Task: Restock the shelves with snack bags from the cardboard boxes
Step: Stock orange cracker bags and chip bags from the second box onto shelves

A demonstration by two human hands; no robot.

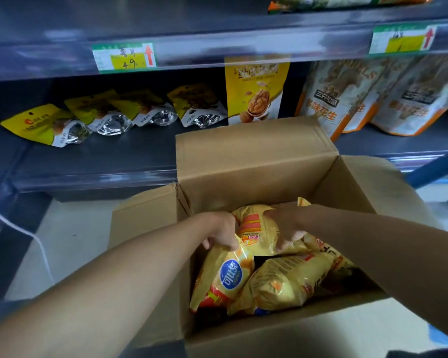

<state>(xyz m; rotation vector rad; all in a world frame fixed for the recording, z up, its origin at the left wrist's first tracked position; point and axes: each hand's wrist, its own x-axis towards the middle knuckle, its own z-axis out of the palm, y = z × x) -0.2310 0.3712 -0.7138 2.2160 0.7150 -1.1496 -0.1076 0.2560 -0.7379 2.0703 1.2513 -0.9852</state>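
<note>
Chip bags [277, 282]: yellow crisp packs, piled loose inside the open cardboard box [256, 161], which is sitting just in front of the grey shelf [93, 161].
Left hand [221, 232]: reaching into the box, fingers curled and pinching the top edge of the bag with the blue oval logo [225, 277].
Right hand [286, 226]: pressing down on the upper bag [256, 228] near the box's far wall, fingers spread and curling over it; can't tell if it's properly gripping or just resting there.
Step in hand: looks like the pick-up stage, grabbing bags out of the box, nothing headed to the shelf yet.
Which way the bags are pointing: the blue-logo one is lying slanted, long axis running from the left hand down toward the box's near-left corner, printed face up. The one beside it is lying back side up, tilted the other way.
Next move, I'd guess: lifting both bags clear of the raised flaps, then standing them upright on the shelf, in the bare stretch in front of the small fallen nut pouches [109, 117].
Also on the shelf: a walnut pouch [256, 94] and peanut bags [347, 96] standing behind the box.
</note>
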